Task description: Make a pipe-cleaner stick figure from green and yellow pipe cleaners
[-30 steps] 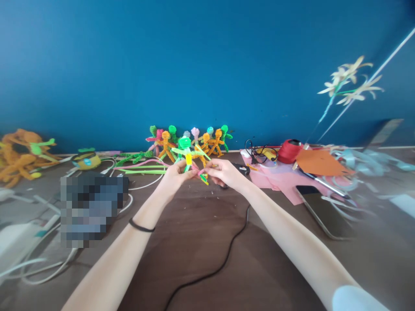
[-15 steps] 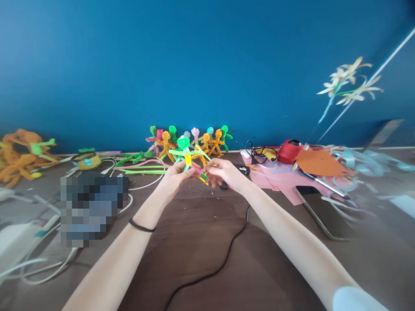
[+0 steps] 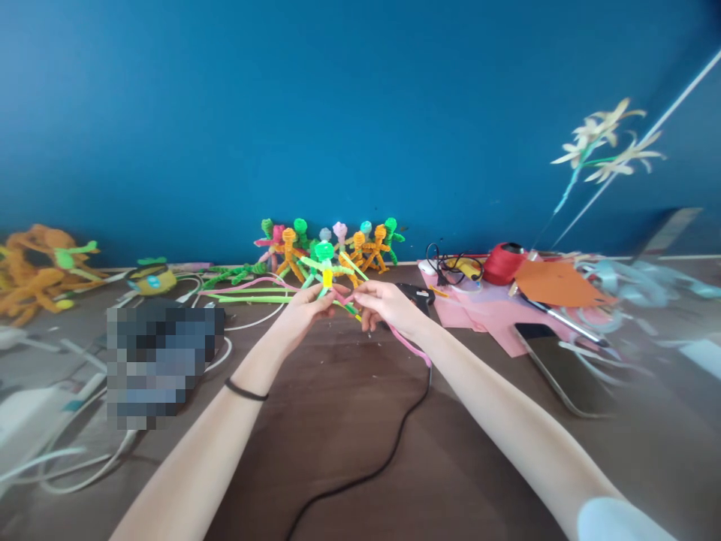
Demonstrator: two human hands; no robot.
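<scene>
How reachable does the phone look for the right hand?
Likely yes: the phone lies off to the right, most of its screen uncovered, but the right hand would probably have to release the pink stem first.

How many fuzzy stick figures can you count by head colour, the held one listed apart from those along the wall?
Held figure, green head: 1
Along the wall:
Orange heads: 3
Green heads: 3
Reddish-pink head: 1
Pale pink head: 1
Grey-blue head: 1
Turquoise head: 1
Total: 11

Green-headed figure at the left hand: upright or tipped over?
Upright. The green-headed figure has its head at the top, above the yellow patch, with the left hand gripping lower down.
</scene>
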